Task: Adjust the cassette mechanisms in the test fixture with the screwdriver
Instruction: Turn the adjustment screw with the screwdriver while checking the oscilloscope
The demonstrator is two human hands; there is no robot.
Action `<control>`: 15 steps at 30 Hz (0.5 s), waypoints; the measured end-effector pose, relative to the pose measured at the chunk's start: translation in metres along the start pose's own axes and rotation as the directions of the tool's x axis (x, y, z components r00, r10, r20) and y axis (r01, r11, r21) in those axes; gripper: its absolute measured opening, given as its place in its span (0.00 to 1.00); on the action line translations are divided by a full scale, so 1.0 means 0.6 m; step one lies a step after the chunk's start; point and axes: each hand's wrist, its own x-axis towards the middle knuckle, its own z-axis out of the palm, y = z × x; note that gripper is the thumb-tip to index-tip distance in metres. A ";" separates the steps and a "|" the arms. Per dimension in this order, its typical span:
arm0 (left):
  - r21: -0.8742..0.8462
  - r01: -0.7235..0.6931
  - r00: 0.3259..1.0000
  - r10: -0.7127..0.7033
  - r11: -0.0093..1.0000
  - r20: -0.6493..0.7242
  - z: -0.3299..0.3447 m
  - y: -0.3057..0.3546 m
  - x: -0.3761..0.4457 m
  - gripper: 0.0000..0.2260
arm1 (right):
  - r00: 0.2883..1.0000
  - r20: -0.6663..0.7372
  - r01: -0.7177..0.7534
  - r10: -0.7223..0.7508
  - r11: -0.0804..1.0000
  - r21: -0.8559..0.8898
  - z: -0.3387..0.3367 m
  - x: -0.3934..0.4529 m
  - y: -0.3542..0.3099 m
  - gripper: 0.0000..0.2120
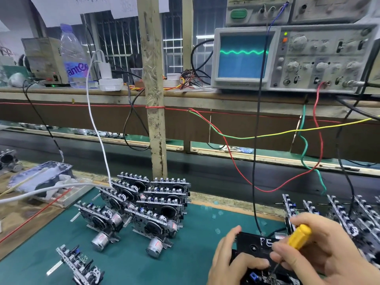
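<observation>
A black test fixture [255, 245] with white lettering sits at the bottom right on the green mat [131, 262]. A cassette mechanism [265, 277] lies in it, mostly hidden by my hands. My left hand [228, 262] grips the fixture's left side, thumb on top and fingers curled over the front. My right hand [331, 249] holds a yellow-handled screwdriver [299, 236], its thin shaft angled down-left into the mechanism. The oscilloscope [287, 56] on the shelf shows a green wavy trace.
Several cassette mechanisms [148, 204] stand stacked mid-mat, one more [80, 266] at lower left, others [353, 214] at right. Red, green, yellow, black and white wires [236, 161] hang from the shelf. A wooden post [154, 99] stands behind. A tray of rags [43, 179] lies left.
</observation>
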 end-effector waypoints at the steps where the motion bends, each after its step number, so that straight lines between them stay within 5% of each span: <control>1: -0.009 -0.007 1.000 0.007 1.000 -0.022 0.006 -0.005 0.010 0.19 | 0.996 -0.028 0.083 -0.085 0.995 -0.059 -0.003 0.000 0.012 0.22; 6: 0.033 -0.058 0.997 0.060 0.998 -0.046 0.005 -0.028 0.013 0.17 | 0.962 -0.039 0.253 -0.269 0.939 -0.234 -0.008 0.006 0.036 0.16; 12: 0.339 -0.398 0.912 0.409 0.853 0.040 -0.008 -0.074 -0.005 0.21 | 0.981 0.053 0.190 -0.184 0.970 -0.152 -0.009 0.006 0.014 0.12; 15: 0.369 -0.406 0.903 0.428 0.836 0.026 -0.002 -0.075 -0.008 0.26 | 0.983 0.101 0.166 -0.155 0.980 -0.108 -0.016 0.009 0.013 0.14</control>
